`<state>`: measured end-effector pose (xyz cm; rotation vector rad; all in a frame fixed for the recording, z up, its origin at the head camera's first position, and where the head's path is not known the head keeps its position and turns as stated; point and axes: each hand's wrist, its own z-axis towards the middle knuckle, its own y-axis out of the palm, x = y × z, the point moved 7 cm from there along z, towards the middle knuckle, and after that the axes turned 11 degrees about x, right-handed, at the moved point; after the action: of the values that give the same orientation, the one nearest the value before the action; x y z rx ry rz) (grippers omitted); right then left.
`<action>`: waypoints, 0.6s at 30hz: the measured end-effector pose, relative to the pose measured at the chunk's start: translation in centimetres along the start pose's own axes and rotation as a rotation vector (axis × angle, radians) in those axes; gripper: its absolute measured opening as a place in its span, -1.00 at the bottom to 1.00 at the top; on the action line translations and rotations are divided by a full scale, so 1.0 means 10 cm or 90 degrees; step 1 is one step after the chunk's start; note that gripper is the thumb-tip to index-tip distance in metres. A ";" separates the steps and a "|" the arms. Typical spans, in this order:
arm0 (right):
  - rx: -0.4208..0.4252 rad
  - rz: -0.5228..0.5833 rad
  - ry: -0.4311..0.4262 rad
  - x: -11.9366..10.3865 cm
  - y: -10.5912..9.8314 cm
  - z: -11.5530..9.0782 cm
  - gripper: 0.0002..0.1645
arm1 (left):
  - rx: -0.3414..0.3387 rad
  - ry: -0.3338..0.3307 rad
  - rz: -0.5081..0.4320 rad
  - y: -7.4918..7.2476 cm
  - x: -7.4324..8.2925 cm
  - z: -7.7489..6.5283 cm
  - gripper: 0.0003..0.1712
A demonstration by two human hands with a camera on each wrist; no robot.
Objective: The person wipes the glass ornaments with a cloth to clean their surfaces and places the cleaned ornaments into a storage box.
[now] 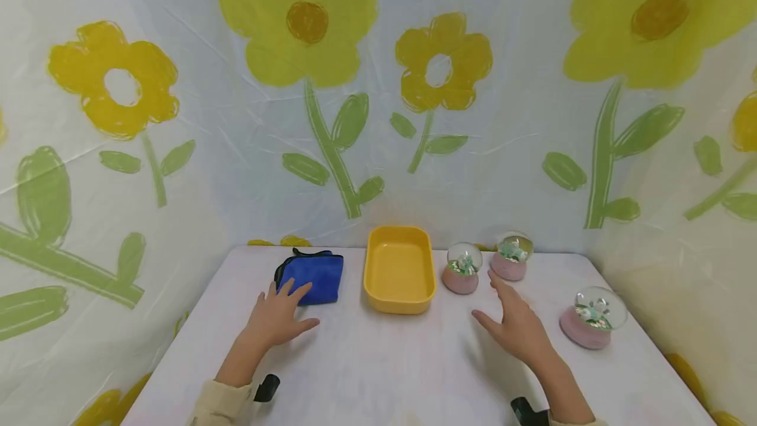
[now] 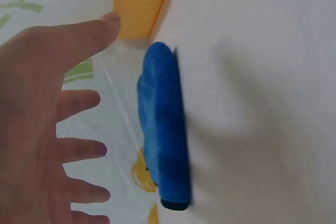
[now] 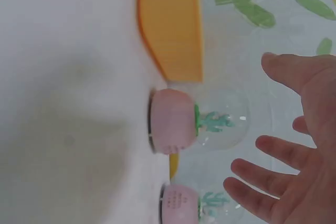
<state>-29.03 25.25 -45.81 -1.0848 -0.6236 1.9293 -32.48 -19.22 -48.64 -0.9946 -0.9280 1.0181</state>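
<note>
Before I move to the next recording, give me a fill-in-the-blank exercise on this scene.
1. The cloth near the left hand is coloured ____.
2. The table holds ____ snow globes.
3. Of the tray and the cloth, the ____ is nearer the snow globes.
4. The bases of the snow globes are coloured ____.
Missing words: blue; three; tray; pink.

Diffuse light cast soft-edged shadows on the bench; the wrist views looked dimmer and slightly blurred.
</note>
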 end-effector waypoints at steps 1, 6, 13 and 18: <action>0.005 0.019 0.007 0.00 -0.01 0.04 0.00 | 0.002 0.004 -0.002 -0.03 -0.01 0.04 -0.09; 0.007 0.061 0.029 0.03 0.01 0.18 -0.05 | 0.006 0.014 -0.014 -0.08 -0.03 0.18 -0.13; 0.064 0.057 0.008 0.20 0.10 0.28 -0.08 | 0.053 0.071 -0.054 -0.04 0.03 0.44 -0.28; 0.049 0.098 0.037 0.27 0.25 0.35 0.07 | 0.087 0.054 -0.084 -0.06 -0.03 0.58 -0.34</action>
<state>-33.85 26.06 -47.11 -1.1644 -0.4420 2.0277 -37.82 -18.38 -46.56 -0.8451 -0.8321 0.9088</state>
